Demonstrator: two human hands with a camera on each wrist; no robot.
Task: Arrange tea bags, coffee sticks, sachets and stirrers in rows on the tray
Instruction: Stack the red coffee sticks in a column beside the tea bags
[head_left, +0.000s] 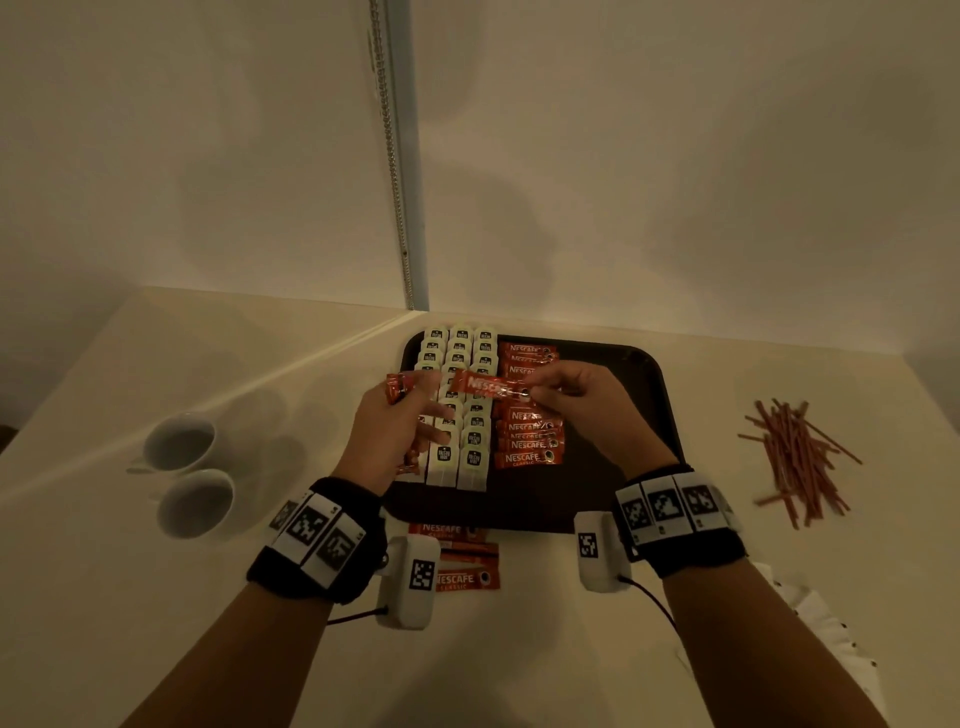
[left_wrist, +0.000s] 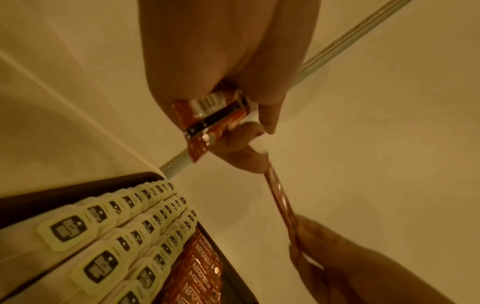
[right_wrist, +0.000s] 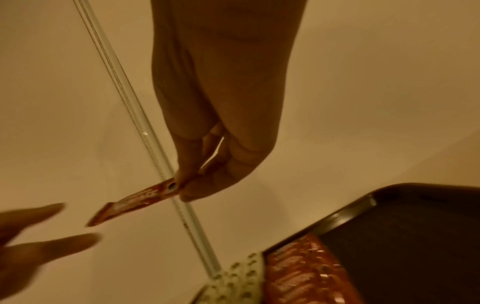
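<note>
A black tray (head_left: 631, 410) holds three columns of white tea bags (head_left: 460, 395) and, right of them, a column of red coffee sticks (head_left: 530, 441). Above the tea bags my right hand (head_left: 537, 392) pinches one end of a single coffee stick (head_left: 483, 385), held level. My left hand (head_left: 402, 415) grips a small bundle of coffee sticks (head_left: 396, 388) against the palm, and its fingers reach toward the single stick's free end. In the left wrist view the bundle (left_wrist: 215, 115) sits in the palm. In the right wrist view the stick (right_wrist: 135, 201) points at the left fingers (right_wrist: 39, 246).
A loose pile of brown stirrers (head_left: 800, 457) lies on the table right of the tray. Two white cups (head_left: 179, 441) stand at the left. Several more coffee sticks (head_left: 467, 564) lie on the table in front of the tray. The wall is just behind the tray.
</note>
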